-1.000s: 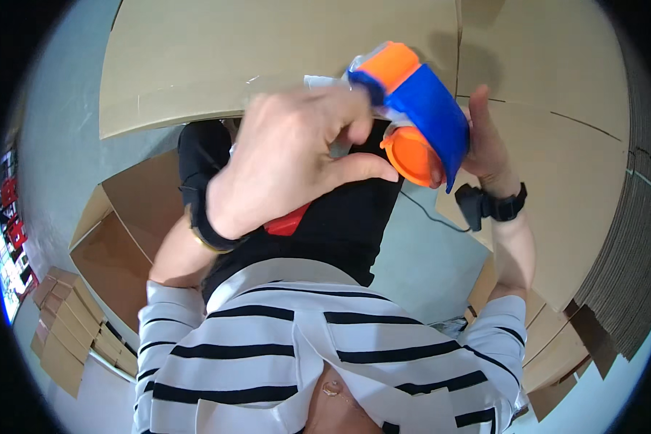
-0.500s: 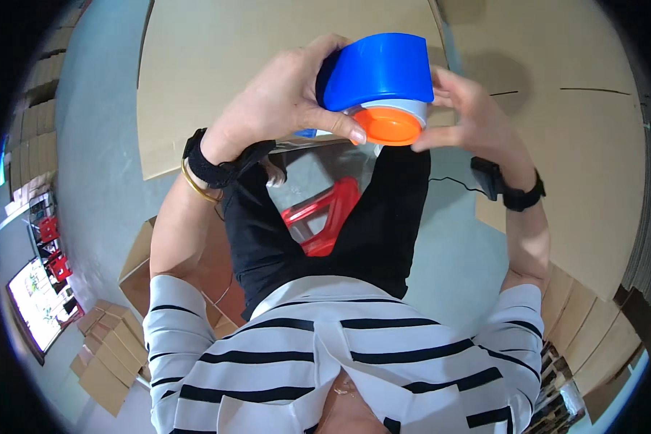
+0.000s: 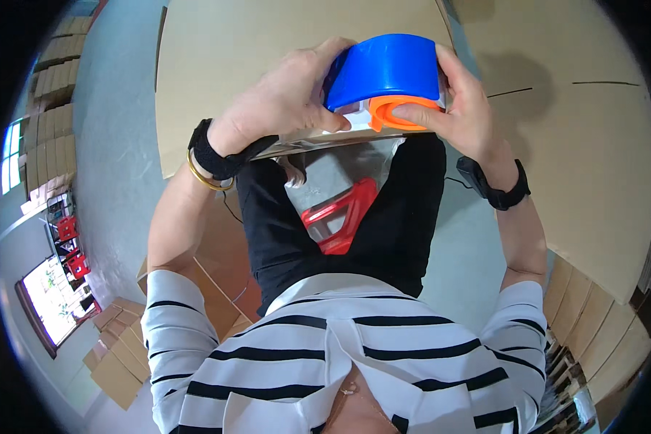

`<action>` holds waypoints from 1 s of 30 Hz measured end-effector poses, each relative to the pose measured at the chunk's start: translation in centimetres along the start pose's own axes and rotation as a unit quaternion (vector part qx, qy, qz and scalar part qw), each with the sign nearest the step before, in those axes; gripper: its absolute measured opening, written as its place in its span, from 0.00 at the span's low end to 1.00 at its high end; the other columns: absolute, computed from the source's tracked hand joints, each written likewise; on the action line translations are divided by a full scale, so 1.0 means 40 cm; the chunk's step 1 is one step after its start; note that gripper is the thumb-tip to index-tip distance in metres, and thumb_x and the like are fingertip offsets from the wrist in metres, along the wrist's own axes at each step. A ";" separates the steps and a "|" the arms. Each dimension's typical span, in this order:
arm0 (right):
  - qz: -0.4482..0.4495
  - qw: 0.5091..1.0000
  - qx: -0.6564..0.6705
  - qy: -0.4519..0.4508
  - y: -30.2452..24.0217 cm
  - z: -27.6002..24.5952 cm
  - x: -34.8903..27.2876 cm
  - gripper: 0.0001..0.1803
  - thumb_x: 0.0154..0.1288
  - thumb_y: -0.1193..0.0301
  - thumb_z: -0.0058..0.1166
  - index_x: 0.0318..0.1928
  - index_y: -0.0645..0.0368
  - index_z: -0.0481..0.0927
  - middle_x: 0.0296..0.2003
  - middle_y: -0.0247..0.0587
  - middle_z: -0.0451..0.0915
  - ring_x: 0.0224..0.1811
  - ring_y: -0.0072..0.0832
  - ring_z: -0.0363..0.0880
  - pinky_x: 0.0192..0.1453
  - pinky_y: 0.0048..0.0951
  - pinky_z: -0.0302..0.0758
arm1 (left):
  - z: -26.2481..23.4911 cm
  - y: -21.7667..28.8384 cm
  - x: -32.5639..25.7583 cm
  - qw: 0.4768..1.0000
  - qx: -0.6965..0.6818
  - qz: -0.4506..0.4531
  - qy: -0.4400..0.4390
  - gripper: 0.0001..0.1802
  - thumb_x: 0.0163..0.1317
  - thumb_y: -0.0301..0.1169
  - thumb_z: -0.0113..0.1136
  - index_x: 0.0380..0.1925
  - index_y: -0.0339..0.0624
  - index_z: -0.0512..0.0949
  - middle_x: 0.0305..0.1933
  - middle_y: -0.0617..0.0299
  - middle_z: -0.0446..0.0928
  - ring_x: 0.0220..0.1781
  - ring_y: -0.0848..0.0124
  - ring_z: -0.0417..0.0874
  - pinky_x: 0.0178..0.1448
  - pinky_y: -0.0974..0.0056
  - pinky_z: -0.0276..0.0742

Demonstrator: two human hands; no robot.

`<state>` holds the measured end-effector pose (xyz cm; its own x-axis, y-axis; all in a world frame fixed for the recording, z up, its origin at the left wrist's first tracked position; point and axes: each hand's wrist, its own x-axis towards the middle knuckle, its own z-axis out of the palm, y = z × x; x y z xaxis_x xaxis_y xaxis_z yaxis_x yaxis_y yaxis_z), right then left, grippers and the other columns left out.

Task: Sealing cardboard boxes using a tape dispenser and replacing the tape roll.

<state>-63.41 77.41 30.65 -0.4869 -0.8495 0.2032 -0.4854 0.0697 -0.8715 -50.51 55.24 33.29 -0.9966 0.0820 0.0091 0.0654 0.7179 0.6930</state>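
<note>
Dispenser: your blue tape dispenser (image 3: pixel 387 69) sits upper centre of the frame, held between both hands over a flat cardboard sheet (image 3: pixel 267 43).
Left hand: your left hand (image 3: pixel 282 101) wraps the dispenser's left side, its grip clamped on the blue shell.
Right hand: your right hand (image 3: pixel 459 108) closes on the right side, its grip clamped too, thumb pressed on the orange hub (image 3: pixel 394 112).
Risk, slip: the shell looks like smooth hard plastic, so you could lose it if either hand loosens, since nothing else supports it.
Risk, blade: your fingers lie close to the lower edge, where I cannot tell if a cutter sits; a careless shift could nick you.
Risk, film: the clear film (image 3: pixel 340 155) hanging below the dispenser looks thin and crinkly, and could snag or stick to itself.
Materials: dispenser curved and glossy; hub a ribbed ring; cardboard matte and stiff.
Below: a red plastic stool (image 3: pixel 340 217) shows between your legs, lower centre.
Wrists: black bands on both, with a gold bangle (image 3: pixel 199 173) on your left.
</note>
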 end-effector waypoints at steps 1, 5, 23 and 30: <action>0.024 1.000 0.001 0.000 -0.007 -0.004 0.003 0.42 0.52 0.68 0.73 0.64 0.63 0.64 0.54 0.43 0.75 0.58 0.30 0.74 0.65 0.33 0.69 | -0.002 0.002 -0.003 1.000 -0.007 -0.024 0.001 0.52 0.35 0.37 0.84 0.62 0.37 0.65 0.51 0.47 0.76 0.54 0.56 0.78 0.63 0.58 0.71; 0.066 0.998 0.011 -0.008 -0.009 -0.015 0.004 0.42 0.53 0.69 0.72 0.65 0.62 0.64 0.56 0.44 0.74 0.60 0.31 0.73 0.65 0.32 0.70 | -0.007 0.019 -0.010 0.997 -0.029 -0.073 0.003 0.51 0.36 0.34 0.83 0.62 0.37 0.65 0.52 0.49 0.76 0.56 0.58 0.77 0.64 0.58 0.70; -0.113 0.993 -0.035 -0.024 0.020 -0.032 0.024 0.25 0.58 0.78 0.64 0.57 0.63 0.76 0.55 0.41 0.74 0.54 0.29 0.76 0.60 0.32 0.77 | -0.041 -0.055 -0.074 0.998 0.012 -0.040 0.048 0.50 0.33 0.32 0.82 0.60 0.35 0.67 0.47 0.45 0.79 0.51 0.53 0.80 0.59 0.58 0.75; -0.089 0.995 -0.005 -0.047 -0.019 -0.056 0.038 0.24 0.56 0.79 0.64 0.55 0.63 0.76 0.49 0.41 0.78 0.51 0.29 0.79 0.58 0.32 0.78 | -0.039 -0.053 -0.079 0.997 -0.015 -0.020 0.074 0.49 0.34 0.31 0.82 0.60 0.36 0.68 0.49 0.46 0.78 0.52 0.54 0.80 0.60 0.59 0.74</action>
<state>-65.41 77.26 32.63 -0.3232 -0.8941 0.3101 -0.5645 -0.0809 -0.8215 -47.59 52.37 32.92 -0.9950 -0.0514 0.0853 0.0253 0.6976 0.7160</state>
